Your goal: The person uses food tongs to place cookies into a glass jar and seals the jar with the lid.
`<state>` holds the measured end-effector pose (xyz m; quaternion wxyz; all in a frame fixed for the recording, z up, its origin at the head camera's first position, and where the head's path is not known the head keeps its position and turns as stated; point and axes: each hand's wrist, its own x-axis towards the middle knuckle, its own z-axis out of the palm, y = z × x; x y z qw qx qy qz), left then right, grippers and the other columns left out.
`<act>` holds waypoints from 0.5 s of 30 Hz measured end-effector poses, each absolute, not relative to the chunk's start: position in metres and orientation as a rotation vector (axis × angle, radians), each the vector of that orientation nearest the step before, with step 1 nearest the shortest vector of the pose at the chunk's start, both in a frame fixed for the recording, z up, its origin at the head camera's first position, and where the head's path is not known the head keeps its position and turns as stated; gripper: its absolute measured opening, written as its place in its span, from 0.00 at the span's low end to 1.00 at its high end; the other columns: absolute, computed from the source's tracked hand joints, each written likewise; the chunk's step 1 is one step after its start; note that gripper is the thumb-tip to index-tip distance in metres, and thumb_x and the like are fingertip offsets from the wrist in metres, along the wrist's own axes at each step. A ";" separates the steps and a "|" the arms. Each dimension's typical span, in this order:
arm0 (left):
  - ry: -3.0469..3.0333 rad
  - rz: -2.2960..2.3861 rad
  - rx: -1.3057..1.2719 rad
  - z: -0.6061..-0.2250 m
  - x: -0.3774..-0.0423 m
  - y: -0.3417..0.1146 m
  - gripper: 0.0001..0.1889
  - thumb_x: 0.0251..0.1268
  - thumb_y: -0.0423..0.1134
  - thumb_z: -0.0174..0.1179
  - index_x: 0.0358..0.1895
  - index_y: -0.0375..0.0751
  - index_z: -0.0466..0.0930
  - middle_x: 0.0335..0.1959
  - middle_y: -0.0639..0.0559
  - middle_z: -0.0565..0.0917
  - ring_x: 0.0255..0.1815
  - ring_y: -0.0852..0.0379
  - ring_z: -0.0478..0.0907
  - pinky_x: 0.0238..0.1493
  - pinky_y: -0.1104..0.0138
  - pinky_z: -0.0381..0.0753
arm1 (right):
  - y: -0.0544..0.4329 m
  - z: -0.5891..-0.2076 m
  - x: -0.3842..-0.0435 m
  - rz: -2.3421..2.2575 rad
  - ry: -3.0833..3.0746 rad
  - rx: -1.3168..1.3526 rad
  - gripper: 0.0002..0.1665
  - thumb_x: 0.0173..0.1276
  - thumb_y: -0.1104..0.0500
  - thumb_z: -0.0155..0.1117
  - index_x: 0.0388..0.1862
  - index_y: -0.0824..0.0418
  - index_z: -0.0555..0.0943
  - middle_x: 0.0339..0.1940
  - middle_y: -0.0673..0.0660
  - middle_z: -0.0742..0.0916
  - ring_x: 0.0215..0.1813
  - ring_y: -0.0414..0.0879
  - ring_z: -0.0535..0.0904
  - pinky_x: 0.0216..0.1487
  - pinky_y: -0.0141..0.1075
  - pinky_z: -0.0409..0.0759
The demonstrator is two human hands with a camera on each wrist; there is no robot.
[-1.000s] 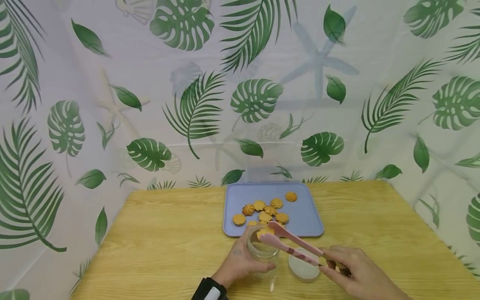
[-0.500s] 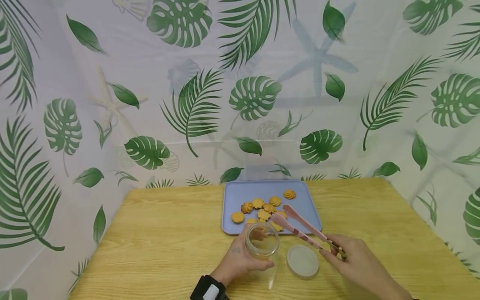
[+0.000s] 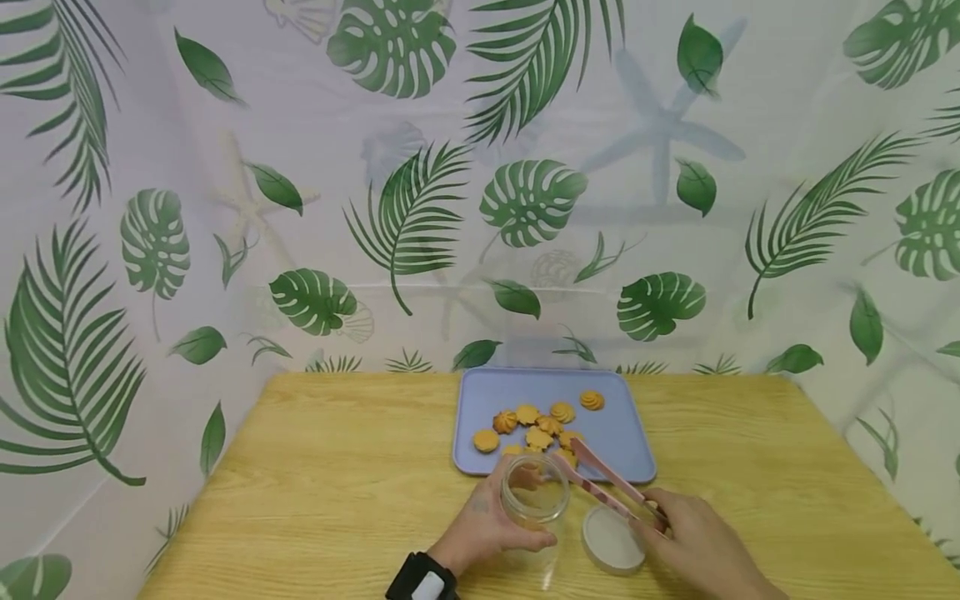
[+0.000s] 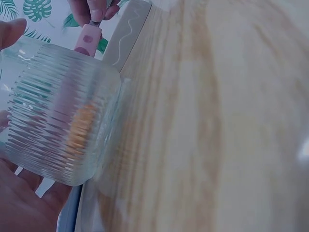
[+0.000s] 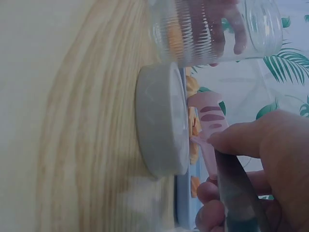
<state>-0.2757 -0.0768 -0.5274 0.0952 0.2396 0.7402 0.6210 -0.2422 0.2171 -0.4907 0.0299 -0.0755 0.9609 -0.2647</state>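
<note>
My left hand (image 3: 491,521) grips a clear ribbed glass jar (image 3: 536,512), its mouth open and tilted up. Through the jar wall, one orange-brown cookie (image 5: 174,37) shows near the bottom. A pair of tongs (image 3: 609,473) with pink tips and metal handles is held in my right hand (image 3: 705,533). The tong tips are spread apart, right at the cookies (image 3: 538,437) by the near side of a blue tray (image 3: 480,392). Several piped, flower-shaped cookies lie grouped there. The jar's rim overlaps some of them in the head view.
A round whitish lid (image 3: 613,542) lies on the wooden table (image 3: 345,483) between the jar and my right hand. Behind the tray stands a leaf-patterned backdrop (image 3: 427,325). A black strap with a white device (image 3: 423,579) sits on my left wrist.
A cookie held by the tongs at the jar's mouth has gone from the tips. The tongs have moved away from the jar, opened, and come down to the tray's cookies. The left hand keeps the jar.
</note>
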 end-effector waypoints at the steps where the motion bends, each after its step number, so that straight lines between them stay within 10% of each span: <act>1: 2.191 1.843 0.708 -0.527 -0.276 -0.077 0.44 0.48 0.39 0.81 0.69 0.62 0.67 0.61 0.46 0.80 0.63 0.48 0.76 0.63 0.63 0.75 | 0.215 -0.490 -0.242 -0.805 2.964 -0.221 0.21 0.69 0.46 0.69 0.51 0.60 0.84 0.19 0.48 0.73 0.20 0.39 0.64 0.23 0.32 0.62; 8: 2.182 1.860 0.700 -0.527 -0.276 -0.076 0.44 0.47 0.39 0.81 0.69 0.54 0.68 0.61 0.46 0.81 0.64 0.46 0.76 0.65 0.59 0.75 | 0.211 -0.491 -0.242 -0.685 3.043 -0.278 0.08 0.69 0.53 0.68 0.37 0.57 0.84 0.18 0.46 0.72 0.20 0.38 0.64 0.21 0.31 0.62; 15: 2.196 1.852 0.710 -0.527 -0.275 -0.074 0.43 0.46 0.39 0.82 0.68 0.58 0.69 0.61 0.44 0.81 0.63 0.47 0.76 0.65 0.59 0.74 | 0.220 -0.497 -0.236 -0.705 3.087 -0.337 0.17 0.71 0.57 0.67 0.54 0.65 0.87 0.18 0.44 0.72 0.19 0.36 0.63 0.21 0.30 0.62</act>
